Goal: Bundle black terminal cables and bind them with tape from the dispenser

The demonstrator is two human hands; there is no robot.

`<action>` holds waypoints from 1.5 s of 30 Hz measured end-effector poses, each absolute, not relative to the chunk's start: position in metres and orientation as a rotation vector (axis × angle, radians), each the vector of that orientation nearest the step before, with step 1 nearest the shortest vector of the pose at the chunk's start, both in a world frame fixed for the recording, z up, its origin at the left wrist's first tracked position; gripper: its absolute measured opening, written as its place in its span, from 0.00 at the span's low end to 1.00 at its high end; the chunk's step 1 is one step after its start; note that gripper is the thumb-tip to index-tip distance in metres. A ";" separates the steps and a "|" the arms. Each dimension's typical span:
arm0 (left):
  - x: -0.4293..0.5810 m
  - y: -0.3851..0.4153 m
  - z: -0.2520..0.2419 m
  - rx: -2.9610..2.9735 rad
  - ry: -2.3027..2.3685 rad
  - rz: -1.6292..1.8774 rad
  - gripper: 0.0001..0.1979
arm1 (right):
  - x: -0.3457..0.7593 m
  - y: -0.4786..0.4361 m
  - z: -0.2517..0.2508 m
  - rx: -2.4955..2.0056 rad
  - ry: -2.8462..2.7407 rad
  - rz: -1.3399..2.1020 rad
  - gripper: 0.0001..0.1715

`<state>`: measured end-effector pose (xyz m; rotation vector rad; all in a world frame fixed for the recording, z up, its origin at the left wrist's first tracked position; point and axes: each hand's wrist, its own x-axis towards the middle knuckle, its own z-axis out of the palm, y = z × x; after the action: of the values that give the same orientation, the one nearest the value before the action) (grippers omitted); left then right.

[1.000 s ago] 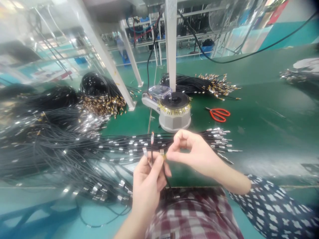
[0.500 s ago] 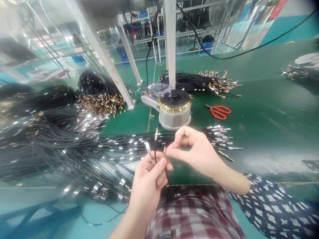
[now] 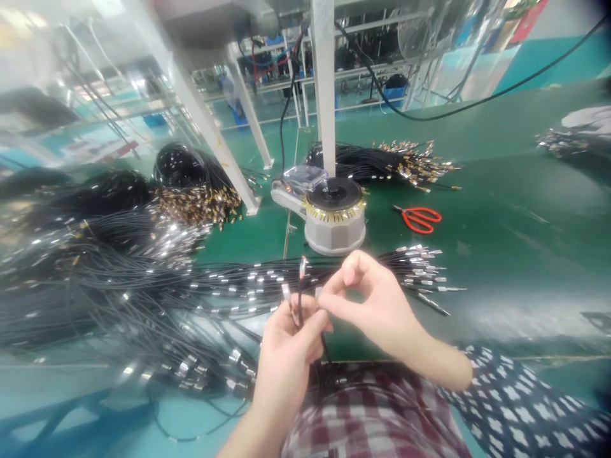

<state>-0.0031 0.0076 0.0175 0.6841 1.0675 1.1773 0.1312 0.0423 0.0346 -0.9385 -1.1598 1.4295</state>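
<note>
My left hand (image 3: 289,356) is closed around a few thin black cables (image 3: 300,289) whose metal-tipped ends stick up above my fingers. My right hand (image 3: 377,305) pinches thumb and forefinger on one of those cable ends, just right of my left thumb. Both hands hover over the near edge of the green table (image 3: 501,210), above a spread bundle of black cables with silver connectors (image 3: 267,283).
A round grey tape dispenser (image 3: 334,216) stands behind my hands. Red-handled scissors (image 3: 420,218) lie to its right. Bundles with gold connectors lie at back (image 3: 405,164) and at left (image 3: 200,200). White frame posts (image 3: 324,83) rise from the table.
My hands have stayed together; the right fingers closed in on the cable end beside my left thumb, and the cable tips shifted slightly right.
</note>
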 end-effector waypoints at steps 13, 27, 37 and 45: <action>-0.012 0.012 0.011 0.649 0.866 1.006 0.12 | 0.141 0.061 0.011 -0.650 -1.127 1.829 0.21; 0.003 0.009 0.000 0.801 0.906 1.036 0.16 | 0.155 0.067 0.041 -1.005 -1.644 1.574 0.11; 0.005 0.006 0.001 0.928 0.936 0.976 0.16 | 0.161 0.055 0.053 -1.011 -1.766 1.379 0.11; -0.019 0.002 0.016 0.799 1.203 1.368 0.16 | 0.178 0.056 0.051 -1.046 -1.846 1.434 0.13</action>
<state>-0.0195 0.0023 0.0160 0.7991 1.2032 1.3683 0.1777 0.0561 0.0508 -1.0455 -1.8464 1.4341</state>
